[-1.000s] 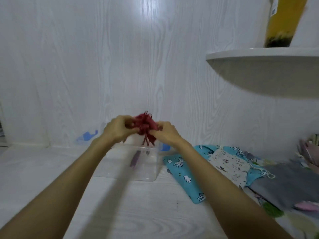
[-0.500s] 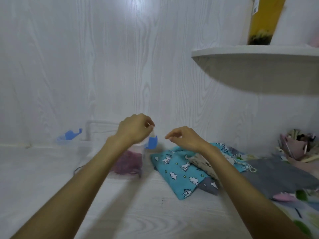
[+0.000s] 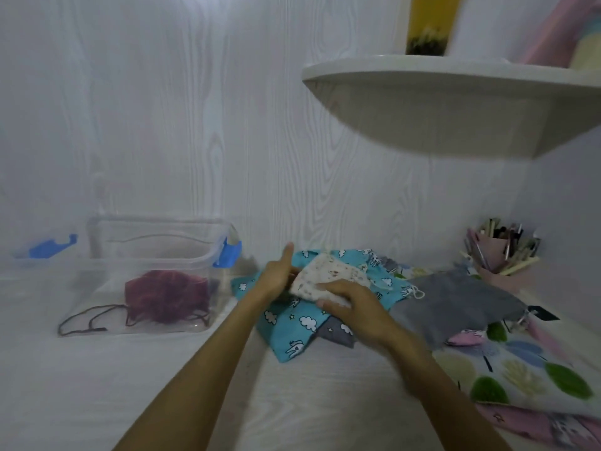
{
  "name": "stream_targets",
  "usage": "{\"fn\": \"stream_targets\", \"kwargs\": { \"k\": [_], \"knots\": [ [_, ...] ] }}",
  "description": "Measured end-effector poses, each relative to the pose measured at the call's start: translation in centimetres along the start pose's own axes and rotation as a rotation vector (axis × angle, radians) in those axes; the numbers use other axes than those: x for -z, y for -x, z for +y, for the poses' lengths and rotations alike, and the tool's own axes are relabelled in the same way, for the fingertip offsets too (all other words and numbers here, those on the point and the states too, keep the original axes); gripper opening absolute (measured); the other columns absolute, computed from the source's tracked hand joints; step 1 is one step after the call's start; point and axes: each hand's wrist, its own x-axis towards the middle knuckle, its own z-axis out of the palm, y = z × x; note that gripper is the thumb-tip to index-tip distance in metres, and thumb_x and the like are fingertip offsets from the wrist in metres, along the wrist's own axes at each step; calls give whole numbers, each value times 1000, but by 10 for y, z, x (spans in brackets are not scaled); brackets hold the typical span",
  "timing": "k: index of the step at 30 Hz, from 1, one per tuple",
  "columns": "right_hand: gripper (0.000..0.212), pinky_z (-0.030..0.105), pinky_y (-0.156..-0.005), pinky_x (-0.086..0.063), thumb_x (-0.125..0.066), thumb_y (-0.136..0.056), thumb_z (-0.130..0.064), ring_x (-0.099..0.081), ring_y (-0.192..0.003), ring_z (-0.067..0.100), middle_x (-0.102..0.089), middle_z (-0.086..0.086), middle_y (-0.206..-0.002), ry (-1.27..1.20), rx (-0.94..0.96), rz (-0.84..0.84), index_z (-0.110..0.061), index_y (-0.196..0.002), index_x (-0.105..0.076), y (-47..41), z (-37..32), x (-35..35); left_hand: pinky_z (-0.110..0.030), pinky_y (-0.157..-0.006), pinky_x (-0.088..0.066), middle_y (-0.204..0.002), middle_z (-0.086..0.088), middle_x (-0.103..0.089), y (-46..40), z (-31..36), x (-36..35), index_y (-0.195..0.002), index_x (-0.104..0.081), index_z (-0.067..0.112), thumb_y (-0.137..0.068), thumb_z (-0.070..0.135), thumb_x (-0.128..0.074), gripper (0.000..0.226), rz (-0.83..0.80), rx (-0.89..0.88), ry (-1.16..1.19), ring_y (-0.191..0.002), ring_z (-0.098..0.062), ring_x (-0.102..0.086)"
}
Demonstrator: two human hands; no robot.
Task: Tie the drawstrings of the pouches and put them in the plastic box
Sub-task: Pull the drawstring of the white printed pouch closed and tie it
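Both hands grip the cream pouch point(image 3: 328, 278) atop the blue pouch point(image 3: 292, 323) mid-worktop: left hand point(image 3: 276, 278) pinches its left end, right hand point(image 3: 354, 304) curls over its near edge. Long axis runs left-right. Red pouch point(image 3: 167, 292) lies in plastic box point(image 3: 97, 242) near worktop's left rear.

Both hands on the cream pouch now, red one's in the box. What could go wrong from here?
1. The cream pouch lies on the blue cloud-print pouch; the right hand and left hand may drag that one up with it.
2. A white drawstring loop trails toward the grey pouch and could snag.
3. The red pouch has cords sprawled across the plastic box floor; the next pouch may tangle in them.
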Motion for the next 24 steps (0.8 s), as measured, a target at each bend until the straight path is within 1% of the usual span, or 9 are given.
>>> {"fn": "stream_targets", "kwargs": {
  "k": [3,5,7,10,13,16,18,22,24],
  "knots": [
    [41,15,-97,-35,-67,-84,-33,-46,-116,0,-55,-12,-131,12,15,-319,-31,-125,-60,-8,-11,11,-27,-67,-49,-99,-7,-66,1,5,15,-106,-60,7,-89,61,-42,59,-136,133,92,-88,-20,-63],
    [44,21,-102,-35,-68,-82,-41,-45,-118,0,-52,-16,-134,71,-34,-497,-39,-125,-58,-15,-21,20,-28,-70,-55,-93,-8,-70,-1,-3,18,-102,-64,5,-88,44,-59,42,-131,94,-26,-83,-20,-67],
    [40,26,-104,-38,-65,-82,-46,-49,-119,4,-54,-16,-132,100,-67,-580,-44,-122,-58,-23,-22,28,-21,-64,-56,-85,-8,-69,-4,-13,17,-97,-65,8,-91,25,-59,19,-124,16,-59,-74,-16,-67],
    [22,34,-93,-50,-62,-88,-31,-62,-101,10,-68,-7,-114,-102,-82,-276,-33,-110,-66,-37,-14,33,-18,-59,-50,-82,-6,-66,-11,-22,16,-93,-61,10,-95,14,-52,10,-108,-62,4,-69,-14,-62],
    [30,27,-86,-48,-51,-95,-13,-55,-102,11,-59,1,-128,-77,-156,137,-22,-123,-59,-53,0,34,-22,-72,-50,-97,-6,-63,-17,-19,16,-102,-56,10,-96,10,-47,11,-94,-163,-59,-88,-18,-61],
    [50,28,-101,-35,-42,-95,-5,-42,-125,18,-39,3,-146,60,-151,59,-20,-142,-36,-67,12,30,-22,-69,-51,-96,-2,-63,-23,-13,13,-103,-54,9,-96,5,-47,11,-85,-313,-24,-85,-17,-60],
    [54,31,-106,-33,-46,-93,-8,-39,-131,23,-39,5,-146,104,-141,-30,-19,-145,-32,-76,15,27,-19,-67,-54,-95,1,-66,-26,-9,12,-100,-55,12,-92,-5,-49,19,-35,-404,119,-83,-14,-64],
    [25,20,-69,-42,-62,-89,-20,-58,-87,10,-65,0,-102,56,-65,27,-16,-113,-65,-88,14,22,-23,-71,-54,-90,-1,-70,-33,-13,13,-93,-54,14,-86,-13,-52,28,123,-467,231,-85,-13,-64],
    [15,21,-64,-41,-65,-86,-20,-55,-74,5,-65,-4,-89,50,-23,159,-19,-100,-70,-89,16,19,-26,-76,-55,-103,-4,-67,-33,-15,15,-105,-54,16,-81,-10,-58,35,98,-426,238,-93,-15,-64]
  ]
}}
